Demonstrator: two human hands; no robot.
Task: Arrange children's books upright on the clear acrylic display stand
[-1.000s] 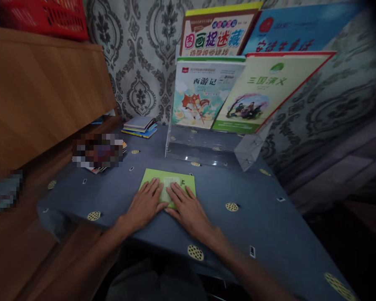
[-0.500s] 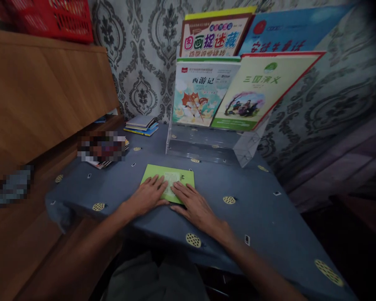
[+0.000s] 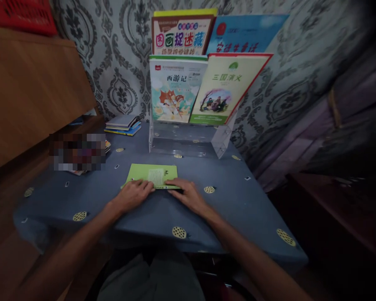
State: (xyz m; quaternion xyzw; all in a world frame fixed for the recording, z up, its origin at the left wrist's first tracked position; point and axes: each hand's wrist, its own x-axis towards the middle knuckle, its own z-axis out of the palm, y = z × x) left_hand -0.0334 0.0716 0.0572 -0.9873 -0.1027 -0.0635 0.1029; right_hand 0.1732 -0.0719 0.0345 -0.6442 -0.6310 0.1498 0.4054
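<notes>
A closed green book (image 3: 138, 171) is on the cloth in front of me, a pale text block on its cover. Its spine faces me along the near edge, which seems slightly raised. My left hand (image 3: 136, 194) has its fingers curled over the left part of that edge. At the right part, my right hand (image 3: 188, 193) grips the same edge, fingers on top and thumb low at the spine. Beyond the book stands a clear acrylic book rack (image 3: 221, 142). Its lower tier bears a white-and-teal book (image 3: 175, 92) and a green book with a red edge (image 3: 221, 92).
Behind them in the rack are a brown-framed book (image 3: 181, 35) and a blue book (image 3: 247, 31). A small stack of books (image 3: 122, 124) lies at the back left, with a pixelated pile (image 3: 78, 154) nearer. A wooden cabinet (image 3: 34, 96) borders the patterned blue tablecloth (image 3: 225, 213).
My hands have gone from lying flat on the green book to curling around its near edge, and the spine now shows. The view has shifted to the right.
</notes>
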